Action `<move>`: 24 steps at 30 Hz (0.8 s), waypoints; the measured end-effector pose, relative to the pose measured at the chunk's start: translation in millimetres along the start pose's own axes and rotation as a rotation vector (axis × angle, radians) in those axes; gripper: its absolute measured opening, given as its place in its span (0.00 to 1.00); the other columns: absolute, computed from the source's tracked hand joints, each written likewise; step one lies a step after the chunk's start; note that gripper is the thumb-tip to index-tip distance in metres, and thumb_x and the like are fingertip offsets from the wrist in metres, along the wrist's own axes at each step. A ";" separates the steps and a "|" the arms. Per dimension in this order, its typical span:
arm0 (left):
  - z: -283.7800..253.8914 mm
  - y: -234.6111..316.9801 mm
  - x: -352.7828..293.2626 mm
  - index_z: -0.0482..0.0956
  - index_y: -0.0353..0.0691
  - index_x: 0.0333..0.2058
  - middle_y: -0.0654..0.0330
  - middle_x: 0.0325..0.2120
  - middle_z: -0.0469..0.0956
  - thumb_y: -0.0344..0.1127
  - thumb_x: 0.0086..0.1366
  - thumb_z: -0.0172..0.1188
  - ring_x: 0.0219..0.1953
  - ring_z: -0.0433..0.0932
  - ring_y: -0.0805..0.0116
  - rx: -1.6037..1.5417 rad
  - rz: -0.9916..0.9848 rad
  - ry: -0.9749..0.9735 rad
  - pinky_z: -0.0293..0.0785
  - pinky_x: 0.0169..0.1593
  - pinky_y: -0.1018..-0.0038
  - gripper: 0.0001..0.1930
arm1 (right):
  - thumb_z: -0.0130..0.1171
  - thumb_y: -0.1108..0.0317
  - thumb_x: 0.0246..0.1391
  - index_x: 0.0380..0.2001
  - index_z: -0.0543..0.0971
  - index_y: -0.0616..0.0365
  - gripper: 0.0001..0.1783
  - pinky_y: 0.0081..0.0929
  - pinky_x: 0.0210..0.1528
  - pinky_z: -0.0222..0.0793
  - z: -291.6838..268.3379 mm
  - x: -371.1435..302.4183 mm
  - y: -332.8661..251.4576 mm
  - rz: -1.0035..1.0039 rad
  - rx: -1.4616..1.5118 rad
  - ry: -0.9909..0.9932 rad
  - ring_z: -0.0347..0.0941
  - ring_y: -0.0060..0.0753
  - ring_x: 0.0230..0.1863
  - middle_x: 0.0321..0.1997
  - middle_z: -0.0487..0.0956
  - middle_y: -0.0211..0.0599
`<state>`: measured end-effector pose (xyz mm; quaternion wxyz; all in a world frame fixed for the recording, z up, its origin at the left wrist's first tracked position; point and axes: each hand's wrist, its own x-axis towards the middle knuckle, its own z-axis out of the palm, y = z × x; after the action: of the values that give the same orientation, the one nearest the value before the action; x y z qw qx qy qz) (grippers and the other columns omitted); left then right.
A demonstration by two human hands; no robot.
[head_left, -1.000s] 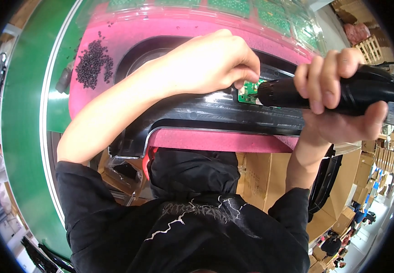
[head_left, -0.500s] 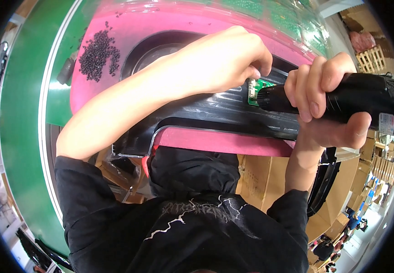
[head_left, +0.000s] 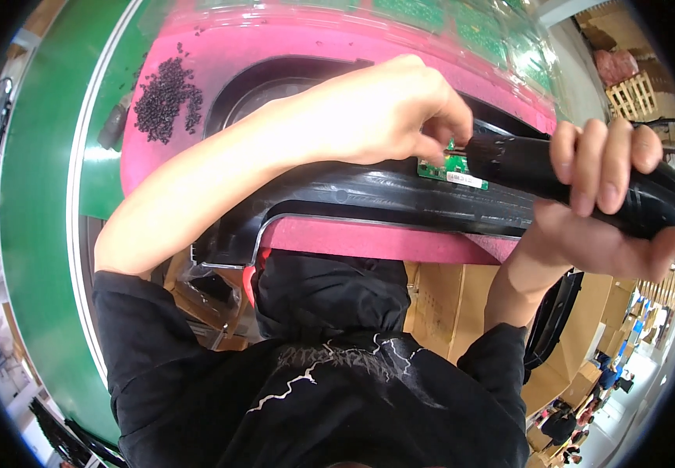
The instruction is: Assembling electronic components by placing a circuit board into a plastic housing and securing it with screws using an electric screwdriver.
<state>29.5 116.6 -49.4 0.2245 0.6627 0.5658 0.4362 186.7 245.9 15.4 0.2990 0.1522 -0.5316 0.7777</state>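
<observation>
A black electric screwdriver point(head_left: 520, 160) lies across my right hand point(head_left: 598, 179), whose fingers are wrapped round its body. Its front end points left at a small green circuit board point(head_left: 435, 168), which sits in a long black plastic housing point(head_left: 337, 187). A thin bit shows between the driver's nose and my left fingers. Bent over the board, my left hand point(head_left: 415, 109) has its thumb and forefinger pinched close together by the bit. Whatever may be between these fingertips is too small to make out. My left forearm hides part of the housing.
A pile of small black screws point(head_left: 167, 101) lies on the pink mat point(head_left: 220, 35), beside a dark lump-like object point(head_left: 113, 125). Clear plastic packaging with green boards point(head_left: 446, 27) stands along the far side. Cardboard boxes point(head_left: 442, 304) are below the near edge.
My right hand and the screwdriver have drawn back to the right, baring more of the board and its white label. My left fingers have shifted slightly, now beside the bit.
</observation>
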 end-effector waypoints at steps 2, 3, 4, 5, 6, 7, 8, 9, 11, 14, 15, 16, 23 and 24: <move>2.2 0.1 -0.6 0.80 0.32 0.39 0.54 0.26 0.82 0.25 0.51 0.68 0.29 0.81 0.64 -0.036 0.060 0.062 0.76 0.34 0.72 0.14 | 0.62 0.39 0.41 0.36 0.70 0.54 0.31 0.18 0.28 0.57 -0.5 -1.5 -6.1 -0.018 0.022 0.042 0.62 0.14 0.18 0.22 0.70 0.20; 2.3 0.9 -1.0 0.80 0.33 0.39 0.55 0.26 0.82 0.25 0.51 0.68 0.29 0.81 0.65 -0.072 0.119 0.128 0.75 0.34 0.73 0.15 | 0.62 0.39 0.41 0.35 0.70 0.54 0.31 0.18 0.28 0.57 -1.4 -2.7 -8.4 -0.015 0.018 0.048 0.62 0.14 0.18 0.22 0.69 0.21; 0.8 1.9 -1.6 0.81 0.34 0.40 0.57 0.28 0.82 0.24 0.51 0.68 0.31 0.82 0.67 -0.066 0.112 0.113 0.75 0.34 0.74 0.15 | 0.61 0.39 0.42 0.35 0.70 0.55 0.30 0.18 0.28 0.57 -2.4 -4.0 -10.3 -0.012 0.014 0.054 0.62 0.14 0.18 0.22 0.69 0.21; 0.2 5.3 -0.3 0.81 0.34 0.40 0.57 0.28 0.82 0.24 0.51 0.68 0.31 0.82 0.67 -0.071 0.121 0.103 0.75 0.34 0.74 0.15 | 0.61 0.40 0.42 0.35 0.70 0.55 0.30 0.18 0.28 0.57 -3.7 -5.5 -14.1 -0.009 0.004 0.062 0.62 0.14 0.18 0.22 0.69 0.21; 0.0 8.8 0.7 0.81 0.33 0.40 0.57 0.29 0.83 0.24 0.51 0.68 0.31 0.82 0.67 -0.088 0.070 0.086 0.75 0.34 0.74 0.15 | 0.61 0.40 0.42 0.35 0.70 0.55 0.30 0.18 0.28 0.57 -5.0 -7.1 -17.6 -0.007 -0.006 0.071 0.62 0.14 0.18 0.21 0.69 0.21; 0.5 10.5 2.0 0.81 0.33 0.40 0.58 0.29 0.83 0.24 0.51 0.68 0.32 0.82 0.68 -0.104 0.019 0.070 0.75 0.34 0.74 0.15 | 0.61 0.40 0.42 0.35 0.70 0.55 0.30 0.18 0.28 0.57 -6.3 -8.7 -20.9 -0.004 -0.015 0.079 0.62 0.14 0.18 0.21 0.69 0.21; 0.7 10.3 2.2 0.81 0.33 0.39 0.57 0.29 0.83 0.24 0.51 0.68 0.32 0.82 0.69 -0.122 0.013 0.052 0.75 0.34 0.74 0.15 | 0.61 0.41 0.43 0.35 0.70 0.55 0.29 0.18 0.28 0.57 -7.1 -9.7 -22.3 0.000 -0.018 0.084 0.62 0.14 0.18 0.21 0.69 0.21; 1.2 10.6 2.9 0.81 0.33 0.39 0.57 0.29 0.83 0.24 0.51 0.68 0.32 0.82 0.69 -0.122 0.017 0.045 0.75 0.34 0.74 0.15 | 0.61 0.41 0.43 0.35 0.70 0.55 0.29 0.18 0.28 0.57 -8.1 -10.7 -23.7 0.004 -0.021 0.089 0.62 0.14 0.17 0.21 0.69 0.21; 2.5 11.0 3.5 0.81 0.35 0.42 0.58 0.32 0.83 0.26 0.52 0.69 0.34 0.81 0.69 -0.140 -0.029 0.026 0.75 0.35 0.74 0.17 | 0.61 0.42 0.43 0.34 0.70 0.56 0.28 0.18 0.28 0.57 -10.1 -12.5 -25.3 0.014 -0.024 0.099 0.62 0.14 0.17 0.21 0.69 0.21; 5.4 10.4 2.4 0.79 0.37 0.43 0.58 0.37 0.82 0.29 0.53 0.68 0.39 0.80 0.66 -0.048 0.030 0.039 0.75 0.38 0.72 0.17 | 0.58 0.41 0.49 0.36 0.70 0.58 0.29 0.19 0.29 0.57 -22.5 -13.5 -31.1 0.076 -0.154 0.035 0.61 0.16 0.18 0.22 0.70 0.24; 5.4 8.5 2.4 0.79 0.37 0.43 0.58 0.37 0.82 0.29 0.53 0.68 0.39 0.80 0.66 -0.047 0.033 0.036 0.75 0.38 0.72 0.17 | 0.56 0.41 0.51 0.37 0.71 0.60 0.29 0.20 0.28 0.56 -30.1 -15.1 -31.0 0.066 -0.208 0.058 0.60 0.18 0.18 0.22 0.70 0.26; 5.0 5.2 2.4 0.79 0.37 0.43 0.58 0.38 0.81 0.30 0.53 0.68 0.40 0.80 0.65 0.040 0.080 0.032 0.75 0.39 0.71 0.17 | 0.55 0.41 0.52 0.37 0.71 0.61 0.29 0.21 0.28 0.55 -36.8 -15.8 -30.1 0.064 -0.254 0.089 0.59 0.18 0.18 0.22 0.69 0.27; 4.7 -3.4 3.3 0.78 0.34 0.41 0.55 0.37 0.79 0.29 0.56 0.64 0.40 0.78 0.59 0.172 0.070 -0.009 0.74 0.43 0.69 0.13 | 0.46 0.44 0.58 0.39 0.71 0.62 0.27 0.25 0.27 0.59 -54.7 -21.3 -17.7 0.042 -0.252 0.120 0.60 0.23 0.17 0.19 0.69 0.31; 5.1 -3.3 2.9 0.78 0.33 0.40 0.55 0.36 0.79 0.28 0.56 0.63 0.40 0.78 0.59 0.180 0.065 -0.006 0.74 0.43 0.69 0.12 | 0.46 0.45 0.58 0.38 0.71 0.61 0.26 0.25 0.27 0.59 -55.2 -21.4 -15.7 0.055 -0.255 0.133 0.60 0.22 0.16 0.19 0.68 0.31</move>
<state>31.9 121.2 -53.7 0.1515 0.6995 0.5803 0.3884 217.6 294.1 -6.4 0.3290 0.0463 -0.6089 0.7203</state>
